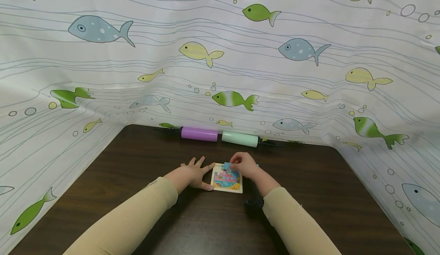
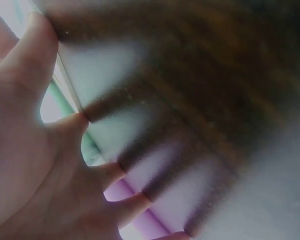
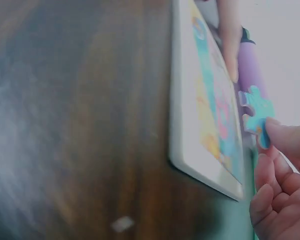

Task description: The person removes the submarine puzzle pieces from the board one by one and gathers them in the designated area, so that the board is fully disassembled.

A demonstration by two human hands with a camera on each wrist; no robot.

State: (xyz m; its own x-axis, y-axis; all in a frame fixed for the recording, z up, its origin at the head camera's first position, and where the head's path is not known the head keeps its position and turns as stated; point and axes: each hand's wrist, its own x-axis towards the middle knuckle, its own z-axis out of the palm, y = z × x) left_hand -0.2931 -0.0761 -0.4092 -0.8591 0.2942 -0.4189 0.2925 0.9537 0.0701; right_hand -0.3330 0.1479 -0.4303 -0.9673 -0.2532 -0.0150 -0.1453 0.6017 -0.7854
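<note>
A small square jigsaw puzzle [image 1: 225, 189] with a pale frame and a pink, blue and yellow picture lies on the dark table. My left hand [image 1: 195, 175] rests at its left side with fingers spread, thumb and index finger touching the frame's edge. Over the board's top part, my right hand [image 1: 246, 166] pinches a light-blue puzzle piece [image 3: 259, 109] between thumb and fingers. In the right wrist view the piece is held above the board's surface, tilted up. A bit of blue [image 1: 258, 165] shows just behind the right hand; most of it is hidden.
At the table's back edge lie a purple cylinder [image 1: 199, 134] and a mint-green cylinder [image 1: 240, 139], both with black ends, resembling hand pumps. A fish-patterned white curtain [image 1: 220, 75] encloses the table's back and sides. Something black [image 1: 254, 203] sits at my right wrist.
</note>
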